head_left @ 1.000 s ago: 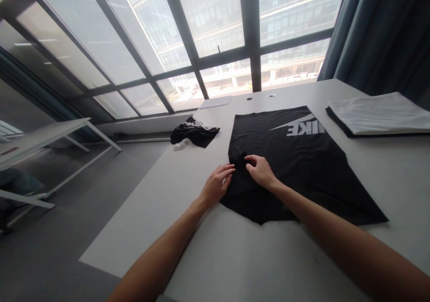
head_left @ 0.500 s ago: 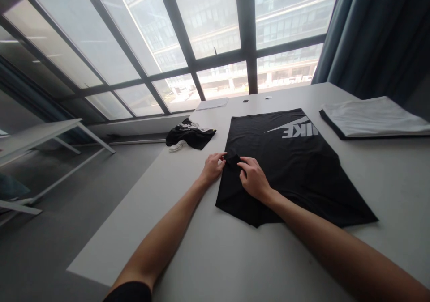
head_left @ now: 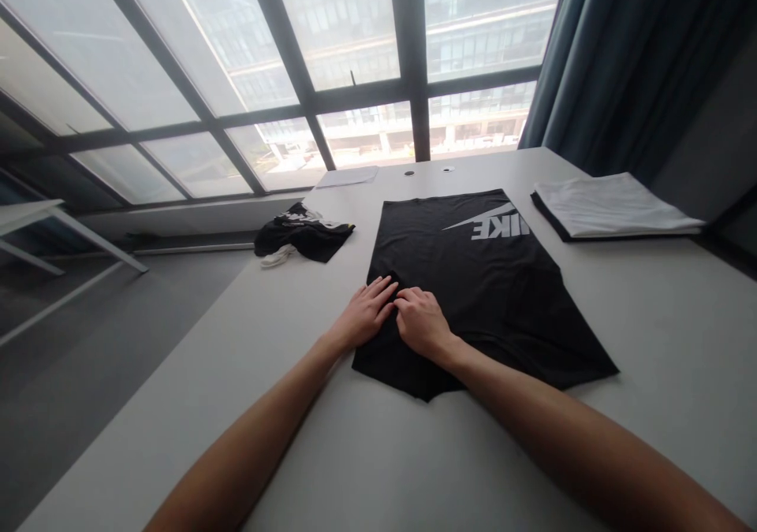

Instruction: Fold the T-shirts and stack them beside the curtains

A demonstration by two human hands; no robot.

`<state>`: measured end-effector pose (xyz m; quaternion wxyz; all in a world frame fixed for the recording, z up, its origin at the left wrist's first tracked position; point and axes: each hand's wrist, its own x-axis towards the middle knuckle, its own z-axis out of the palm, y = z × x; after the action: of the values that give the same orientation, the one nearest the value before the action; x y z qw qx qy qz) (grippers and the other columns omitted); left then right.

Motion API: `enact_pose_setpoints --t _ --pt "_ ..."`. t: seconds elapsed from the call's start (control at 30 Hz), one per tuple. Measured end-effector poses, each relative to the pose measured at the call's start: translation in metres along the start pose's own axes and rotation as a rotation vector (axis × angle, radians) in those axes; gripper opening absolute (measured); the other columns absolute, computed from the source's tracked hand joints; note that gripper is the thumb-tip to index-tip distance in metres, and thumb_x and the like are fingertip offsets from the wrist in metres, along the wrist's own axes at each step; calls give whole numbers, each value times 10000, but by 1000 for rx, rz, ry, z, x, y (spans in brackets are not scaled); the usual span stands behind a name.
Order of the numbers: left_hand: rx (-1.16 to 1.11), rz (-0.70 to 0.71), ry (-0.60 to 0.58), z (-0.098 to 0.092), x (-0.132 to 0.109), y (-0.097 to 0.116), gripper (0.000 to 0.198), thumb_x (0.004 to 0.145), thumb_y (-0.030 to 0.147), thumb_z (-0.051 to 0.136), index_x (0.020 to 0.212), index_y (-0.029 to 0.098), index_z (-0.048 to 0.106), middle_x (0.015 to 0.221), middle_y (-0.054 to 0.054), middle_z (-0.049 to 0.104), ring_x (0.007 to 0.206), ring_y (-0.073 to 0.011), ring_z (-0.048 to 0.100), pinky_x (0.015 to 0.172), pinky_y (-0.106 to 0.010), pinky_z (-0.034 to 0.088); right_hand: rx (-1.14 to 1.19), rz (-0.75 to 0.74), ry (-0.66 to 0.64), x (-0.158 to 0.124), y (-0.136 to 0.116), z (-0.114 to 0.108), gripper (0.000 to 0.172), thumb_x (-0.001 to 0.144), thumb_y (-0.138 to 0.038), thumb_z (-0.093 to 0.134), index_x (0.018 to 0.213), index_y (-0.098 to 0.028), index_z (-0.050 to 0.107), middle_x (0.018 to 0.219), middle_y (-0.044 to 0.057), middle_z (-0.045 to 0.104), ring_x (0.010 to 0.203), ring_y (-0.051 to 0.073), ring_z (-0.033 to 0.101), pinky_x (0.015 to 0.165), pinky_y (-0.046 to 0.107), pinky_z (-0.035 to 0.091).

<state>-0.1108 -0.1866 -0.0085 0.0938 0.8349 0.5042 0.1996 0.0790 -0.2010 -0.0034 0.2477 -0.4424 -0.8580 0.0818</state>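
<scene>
A black T-shirt (head_left: 473, 280) with a white printed logo lies spread flat on the white table (head_left: 650, 319). My left hand (head_left: 363, 315) rests on the shirt's left edge with its fingers stretched out flat. Beside it, touching it, my right hand (head_left: 419, 321) lies on the cloth with its fingers curled and pressed down. Whether the right fingers pinch any fabric is hidden.
A crumpled black and white garment (head_left: 301, 236) lies near the table's left edge. A folded white and black stack (head_left: 609, 207) sits at the far right. A sheet of paper (head_left: 348, 176) lies by the window. Blue curtains hang at the right. Another table (head_left: 35, 217) stands across the floor at left.
Both hands have come together at the shirt's left edge and flattened the small raised fold they were pinching. The view has shifted, so everything sits further left in frame.
</scene>
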Motion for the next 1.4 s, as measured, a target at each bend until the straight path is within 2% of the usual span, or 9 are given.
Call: enact_pose_setpoints --t 0.07,0.23,0.3,0.53,0.67,0.8,0.93,1.13,1.4 --pt "-62 -17 46 -2 1 -3 450 999 309 459 1436 247 543 1546 -54 479 1443 -244 417 1201 -457 337 6 7 -1 0 0 0 261 917 -139 506 1056 -166 725 1187 118 695 1128 251 567 975 388 408" --pt "-92 -166 447 -17 6 -19 394 933 133 430 1240 191 669 1264 -79 690 1206 -221 627 1104 -414 463 21 37 89 -1 0 -1 299 924 -144 484 1101 -167 723 1295 133 652 1190 275 536 984 414 405" --pt "-66 -170 483 -19 5 -25 351 902 106 449 1118 178 715 1169 -81 721 1134 -226 656 1067 -411 491 26 19 100 -1 0 -1 301 929 -153 481 1109 -172 721 1310 127 648 1203 274 527 994 416 397" --pt "-10 -109 289 -12 5 -30 275 893 187 559 1090 232 746 1217 -47 705 1161 -238 637 1087 -432 480 -31 31 72 -2 1 0 241 944 -192 494 984 -175 731 1138 128 717 1117 272 565 1082 463 301" --pt "-14 -128 418 -15 7 -30 376 917 146 487 1231 208 684 1257 -75 668 1201 -229 609 1101 -413 468 -44 47 87 -3 0 -3 234 946 -191 491 948 -176 725 1098 125 720 1087 270 575 1087 471 285" --pt "-6 -156 454 -18 8 -26 320 932 182 487 1154 211 716 1169 -75 705 1144 -234 645 1062 -415 502 -22 29 97 -2 -1 -4 230 949 -188 490 959 -178 720 1079 126 718 1079 266 576 1069 451 311" --pt "-67 -60 310 -13 7 -19 356 982 267 453 1235 201 694 1326 -76 669 1286 -230 586 1143 -423 438 -23 -6 76 -1 -1 -3 220 940 -193 510 1012 -183 718 1130 115 713 1119 252 571 1069 420 326" --pt "30 -36 -43 -1 6 -23 549 976 400 481 1473 169 504 1581 -122 407 1495 -285 316 1214 -530 273 -70 21 46 2 2 -2 220 944 -207 504 981 -166 717 1122 111 719 1120 236 581 1064 410 335" --pt "52 2 93 -9 5 -1 506 1007 272 378 1499 204 473 1592 -90 400 1497 -242 318 1228 -493 255 -46 7 31 2 1 -3 248 938 -184 496 1053 -156 714 1259 124 688 1225 242 555 1104 405 322"
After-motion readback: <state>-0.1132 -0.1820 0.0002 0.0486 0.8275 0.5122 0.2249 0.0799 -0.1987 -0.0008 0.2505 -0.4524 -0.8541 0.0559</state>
